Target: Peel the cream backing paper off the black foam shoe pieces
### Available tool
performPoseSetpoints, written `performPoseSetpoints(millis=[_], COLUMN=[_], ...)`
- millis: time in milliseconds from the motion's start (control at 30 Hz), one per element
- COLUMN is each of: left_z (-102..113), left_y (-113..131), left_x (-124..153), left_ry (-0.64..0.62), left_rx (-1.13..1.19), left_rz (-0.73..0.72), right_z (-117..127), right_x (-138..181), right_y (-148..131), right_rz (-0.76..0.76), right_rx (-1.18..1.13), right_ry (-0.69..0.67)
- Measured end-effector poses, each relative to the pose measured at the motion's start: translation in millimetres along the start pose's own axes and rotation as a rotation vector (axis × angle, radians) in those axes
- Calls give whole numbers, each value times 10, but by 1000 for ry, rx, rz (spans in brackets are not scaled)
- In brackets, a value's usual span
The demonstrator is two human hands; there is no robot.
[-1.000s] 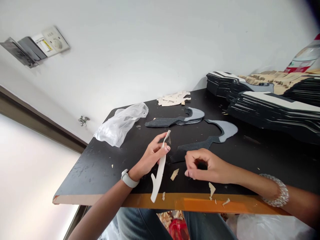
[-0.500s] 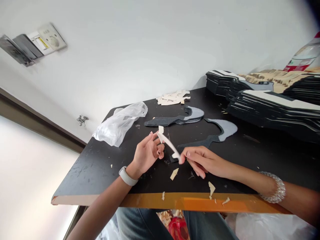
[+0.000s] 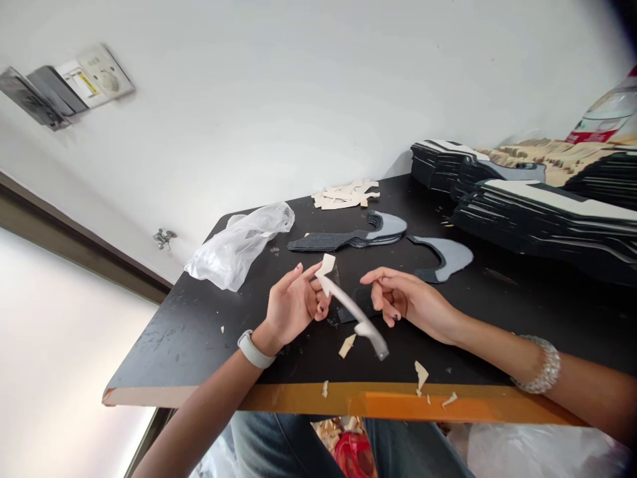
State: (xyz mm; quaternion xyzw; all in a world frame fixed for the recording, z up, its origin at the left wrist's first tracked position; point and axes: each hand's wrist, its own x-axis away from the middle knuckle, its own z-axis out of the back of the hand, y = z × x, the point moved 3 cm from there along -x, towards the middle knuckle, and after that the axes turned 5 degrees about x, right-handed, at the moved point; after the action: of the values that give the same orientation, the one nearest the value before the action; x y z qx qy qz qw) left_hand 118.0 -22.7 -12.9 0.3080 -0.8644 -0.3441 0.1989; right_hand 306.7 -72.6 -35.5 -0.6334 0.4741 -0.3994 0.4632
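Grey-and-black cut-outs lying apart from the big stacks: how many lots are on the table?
2: a layered grey-and-black pile mid-table, and a flat grey-and-black cut-out to its right, running under the right hand. Others may be hidden.

Count from here, lol: one left hand (image 3: 293,305), one right hand (image 3: 405,299), one pale strip (image 3: 351,307), one plastic bag (image 3: 239,247), one wristband (image 3: 255,350), one beaded bracelet (image 3: 537,365), one bottle (image 3: 604,113).

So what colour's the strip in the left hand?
Off-white strip, greying at its lower end; best in the head view.

The plastic bottle (image 3: 604,109) and stacked dark cutouts (image 3: 547,219) run off the right edge.
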Motion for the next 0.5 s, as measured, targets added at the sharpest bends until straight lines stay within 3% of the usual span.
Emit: performPoseSetpoints(millis=[100, 200, 267, 367, 500], left_z=[5, -30, -68, -116, -126], left_y=[-53, -132, -177, -189, -182], left_x=[4, 21, 35, 51, 64], left_ry=[-6, -55, -99, -137, -93], left_rx=[-224, -441, -480, -473, -599], left_rz=[-52, -144, -171, -208, -293], right_z=[-36, -155, -209, -206, -85], right_x=[-9, 37, 73, 94, 69], right_y=[-8, 4, 5, -35, -114], right_rz=[-44, -64, -60, -33, 10], right_rx=[-51, 129, 235, 262, 221], right_ry=[-94, -264, -293, -243, -53])
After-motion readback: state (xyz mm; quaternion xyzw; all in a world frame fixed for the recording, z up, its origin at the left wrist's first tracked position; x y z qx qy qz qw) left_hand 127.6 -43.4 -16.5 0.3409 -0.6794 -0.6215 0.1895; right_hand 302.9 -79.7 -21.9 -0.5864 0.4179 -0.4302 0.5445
